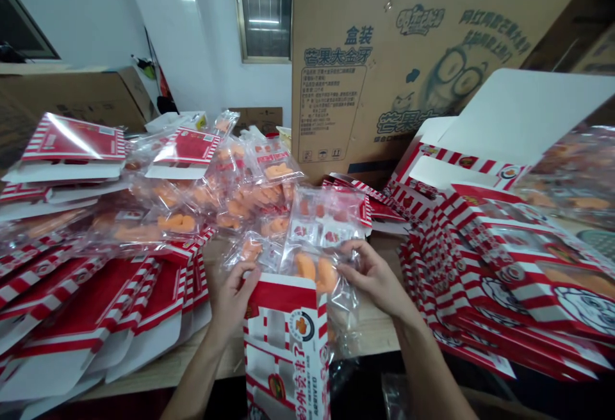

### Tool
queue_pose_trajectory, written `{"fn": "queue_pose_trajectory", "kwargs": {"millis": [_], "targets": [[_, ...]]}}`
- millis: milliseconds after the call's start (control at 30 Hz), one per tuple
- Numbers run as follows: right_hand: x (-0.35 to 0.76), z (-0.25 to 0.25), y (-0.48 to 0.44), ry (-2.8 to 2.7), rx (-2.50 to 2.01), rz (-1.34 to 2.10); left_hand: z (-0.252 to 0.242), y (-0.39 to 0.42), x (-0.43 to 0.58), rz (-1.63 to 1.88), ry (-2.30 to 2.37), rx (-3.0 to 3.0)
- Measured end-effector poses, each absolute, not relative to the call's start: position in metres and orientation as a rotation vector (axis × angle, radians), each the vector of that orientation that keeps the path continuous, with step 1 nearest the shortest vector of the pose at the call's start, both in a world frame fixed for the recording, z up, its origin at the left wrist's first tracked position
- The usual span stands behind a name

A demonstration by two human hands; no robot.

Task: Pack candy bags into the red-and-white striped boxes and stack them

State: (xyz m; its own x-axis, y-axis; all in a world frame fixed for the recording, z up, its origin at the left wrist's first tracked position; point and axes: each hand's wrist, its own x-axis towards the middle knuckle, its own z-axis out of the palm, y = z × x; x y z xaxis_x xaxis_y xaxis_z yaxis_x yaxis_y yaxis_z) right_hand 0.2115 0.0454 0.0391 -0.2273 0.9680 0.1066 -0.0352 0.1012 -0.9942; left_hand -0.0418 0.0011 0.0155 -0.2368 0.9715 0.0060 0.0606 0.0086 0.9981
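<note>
My left hand (233, 298) grips the upper left edge of an upright red-and-white striped carton (287, 343) at the table's near edge. My right hand (375, 279) pinches a clear plastic packet (323, 241) with orange candy pieces inside and holds it at the carton's open top. The packet's lower part sits behind the carton's rim. Both hands have their fingers closed on what they hold.
Flat striped cartons (72, 305) are stacked at the left, with a heap of clear candy packets (211, 183) behind them. More folded cartons (504, 266) pile up at the right. A large brown cardboard box (408, 55) stands behind. The wooden table (375, 330) shows between.
</note>
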Motion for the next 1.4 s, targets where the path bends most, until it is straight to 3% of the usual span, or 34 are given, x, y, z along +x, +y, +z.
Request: {"fn": "queue_pose_trajectory", "kwargs": {"millis": [233, 433, 700, 900, 1033, 1200, 1400], "targets": [[0.180, 0.035, 0.054, -1.064, -1.105, 0.939, 0.013, 0.003, -0.024, 1.082, 1.275, 1.097], [0.174, 0.035, 0.055, -1.096, -0.983, 1.417, 0.031, 0.014, -0.019, 1.134, 1.306, 1.094], [0.212, 0.039, 0.050, -1.413, -1.016, 1.429, 0.012, 0.015, -0.021, 1.241, 1.263, 0.995], [0.198, 0.030, 0.053, -1.291, -0.982, 1.672, 0.007, 0.014, -0.022, 1.222, 1.252, 0.999], [0.183, 0.019, 0.050, -1.193, -1.058, 1.655, 0.001, 0.011, -0.027, 1.236, 1.273, 0.981], [0.194, 0.035, 0.048, -1.653, -0.952, 1.506, -0.002, 0.011, -0.035, 1.137, 1.292, 0.979], [0.222, 0.052, 0.056, -1.980, -0.822, 1.712, -0.003, 0.006, -0.025, 1.230, 1.361, 1.003]]}}
